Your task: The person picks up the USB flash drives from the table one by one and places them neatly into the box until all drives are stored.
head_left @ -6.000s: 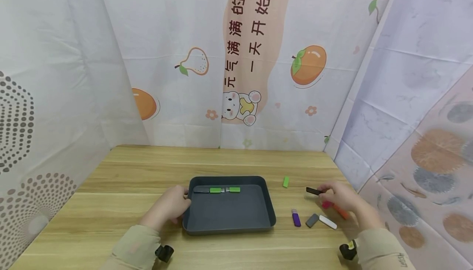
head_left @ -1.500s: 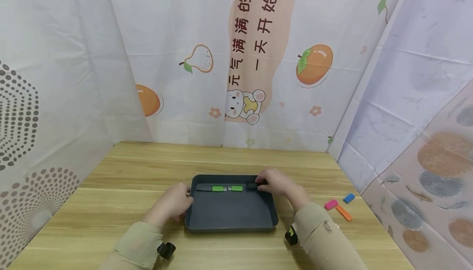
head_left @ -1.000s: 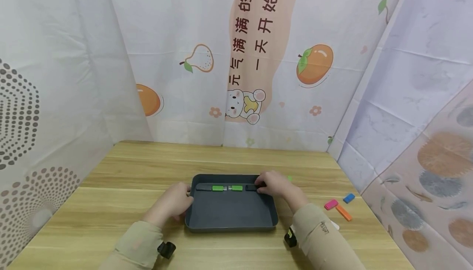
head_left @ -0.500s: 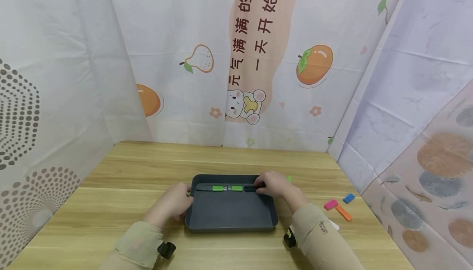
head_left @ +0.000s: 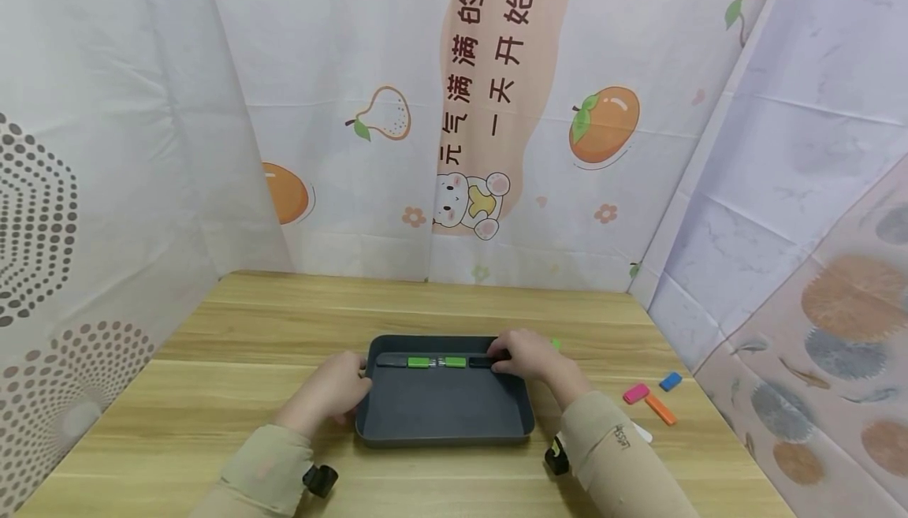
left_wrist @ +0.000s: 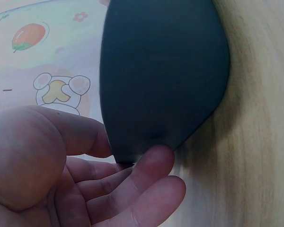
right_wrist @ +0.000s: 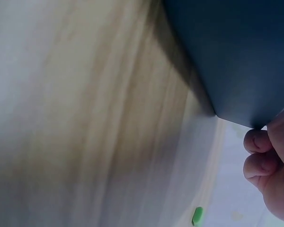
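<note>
In the head view, my left hand [head_left: 339,385] grips the left wall of the dark grey tray [head_left: 447,408]. The left wrist view has that hand's [left_wrist: 90,179] thumb and fingers around the edge of the tray [left_wrist: 165,71]. Over the tray's back right corner, my right hand [head_left: 526,354] pinches a black stick [head_left: 481,362], its right end hidden by the fingers. To its left, in a row along the back wall, lie a dark grey stick [head_left: 391,360] and two green sticks [head_left: 418,362], metal ends facing. The right wrist view shows curled fingers of the right hand [right_wrist: 270,165] at the tray's corner.
Right of the tray, on the wooden table [head_left: 269,329], lie a pink stick [head_left: 636,393], an orange one [head_left: 660,409] and a blue one [head_left: 670,381]. My right arm partly covers a white stick [head_left: 643,433]. A green piece [head_left: 556,344] shows behind my right hand.
My right hand has carried the black stick left from the table into the tray's back right corner. The stick then slid slightly left. My left hand has stayed on the tray.
</note>
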The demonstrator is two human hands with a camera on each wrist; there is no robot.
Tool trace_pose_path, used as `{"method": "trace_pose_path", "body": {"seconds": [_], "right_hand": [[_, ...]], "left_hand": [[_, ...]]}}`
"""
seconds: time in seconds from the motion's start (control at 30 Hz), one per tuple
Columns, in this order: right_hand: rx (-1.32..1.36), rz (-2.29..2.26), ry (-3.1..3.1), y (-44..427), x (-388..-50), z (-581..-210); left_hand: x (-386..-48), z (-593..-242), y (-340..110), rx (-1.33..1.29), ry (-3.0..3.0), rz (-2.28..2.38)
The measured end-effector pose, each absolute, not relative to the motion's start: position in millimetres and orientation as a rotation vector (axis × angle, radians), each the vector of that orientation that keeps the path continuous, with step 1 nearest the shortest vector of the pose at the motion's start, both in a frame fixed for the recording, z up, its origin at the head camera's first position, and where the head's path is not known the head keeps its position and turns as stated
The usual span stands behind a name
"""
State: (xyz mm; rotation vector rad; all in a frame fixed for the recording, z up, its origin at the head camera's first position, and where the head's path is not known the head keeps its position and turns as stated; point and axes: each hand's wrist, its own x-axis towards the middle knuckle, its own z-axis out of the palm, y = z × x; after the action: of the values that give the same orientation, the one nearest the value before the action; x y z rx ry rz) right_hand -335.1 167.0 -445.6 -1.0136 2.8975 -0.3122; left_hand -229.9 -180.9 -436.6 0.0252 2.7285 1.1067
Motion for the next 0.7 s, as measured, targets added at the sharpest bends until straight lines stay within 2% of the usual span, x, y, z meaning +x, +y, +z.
{"method": "trace_pose_path", "body": {"seconds": [0.7], "right_hand": [[-1.033, -0.612, 2.794, 187, -336, -411]], "left_hand": [[-229, -434, -180, 0.031, 2.72, 1.116]]}}
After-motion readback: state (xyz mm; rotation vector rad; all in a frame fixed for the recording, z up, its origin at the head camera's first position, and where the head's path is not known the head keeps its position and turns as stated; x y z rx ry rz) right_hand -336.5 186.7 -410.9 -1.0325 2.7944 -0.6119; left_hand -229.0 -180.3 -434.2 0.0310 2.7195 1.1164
